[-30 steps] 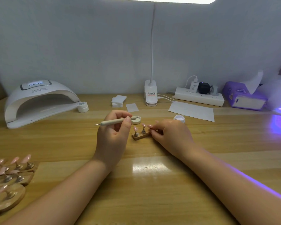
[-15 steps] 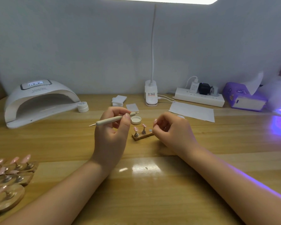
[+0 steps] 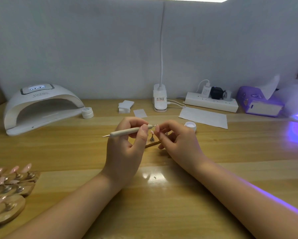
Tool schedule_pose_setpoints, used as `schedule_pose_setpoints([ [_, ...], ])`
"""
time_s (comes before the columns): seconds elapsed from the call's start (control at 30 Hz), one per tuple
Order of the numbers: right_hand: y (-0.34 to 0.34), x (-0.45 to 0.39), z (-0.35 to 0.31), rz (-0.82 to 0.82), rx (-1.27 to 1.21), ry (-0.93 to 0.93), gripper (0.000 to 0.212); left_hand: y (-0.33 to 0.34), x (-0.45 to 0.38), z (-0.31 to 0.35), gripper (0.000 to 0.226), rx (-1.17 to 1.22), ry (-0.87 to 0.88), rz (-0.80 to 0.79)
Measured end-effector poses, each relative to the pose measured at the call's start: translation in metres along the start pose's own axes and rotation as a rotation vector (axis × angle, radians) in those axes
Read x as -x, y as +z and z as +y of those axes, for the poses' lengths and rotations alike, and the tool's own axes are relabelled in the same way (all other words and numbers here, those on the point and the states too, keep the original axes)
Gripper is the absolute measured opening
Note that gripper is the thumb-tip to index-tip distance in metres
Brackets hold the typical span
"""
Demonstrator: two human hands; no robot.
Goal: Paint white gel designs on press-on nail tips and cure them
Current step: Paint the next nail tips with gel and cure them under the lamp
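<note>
The head view showed, nearest at the lower left of the frame, wooden display stands [image 3: 10,185] crowded with pink nail tips on metal pegs, set aside within reach, probably waiting their turn or already done. At centre the left hand [image 3: 126,150] pinched a slim matte cream dotting pen [image 3: 127,131] between thumb and curled fingers, its fine metal point aimed right so it met the tip at a working angle. The right hand [image 3: 177,142] had its fingers curled in a pinch round what looked like a small pink nail tip [image 3: 157,129], lifted off the bench toward the pen; the tip itself was too small to make out clearly. Just beneath, a small wooden holder [image 3: 152,144] carried another tip upright on a peg. Just right of the hands sat an open white gel pot [image 3: 190,125], close for reloading. Farther back lay a flat paper sheet [image 3: 203,117] and stacked wipes [image 3: 126,106]. At left the smooth white domed curing lamp [image 3: 39,106] stood with its mouth facing the worker, a closed pot [image 3: 87,112] beside it.
</note>
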State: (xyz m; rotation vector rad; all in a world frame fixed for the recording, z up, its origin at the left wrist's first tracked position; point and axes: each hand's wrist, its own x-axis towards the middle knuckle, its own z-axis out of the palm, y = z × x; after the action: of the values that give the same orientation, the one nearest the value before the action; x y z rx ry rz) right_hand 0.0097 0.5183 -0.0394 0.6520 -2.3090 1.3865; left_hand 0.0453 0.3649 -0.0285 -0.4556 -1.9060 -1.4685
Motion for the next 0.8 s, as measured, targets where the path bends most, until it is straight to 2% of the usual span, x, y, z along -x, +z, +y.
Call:
schedule_pose_setpoints([
  [0.23,-0.0007,0.0002,0.0016,-0.004,0.031,-0.024,0.011,0.0015,0.0021,0.0012,0.014,-0.043,0.038,-0.009],
  [0.8,-0.0003,0.0007,0.0005,-0.006,0.081,-0.055,0.005,0.0021,0.0024,-0.0031,0.005,-0.065,0.034,-0.026],
])
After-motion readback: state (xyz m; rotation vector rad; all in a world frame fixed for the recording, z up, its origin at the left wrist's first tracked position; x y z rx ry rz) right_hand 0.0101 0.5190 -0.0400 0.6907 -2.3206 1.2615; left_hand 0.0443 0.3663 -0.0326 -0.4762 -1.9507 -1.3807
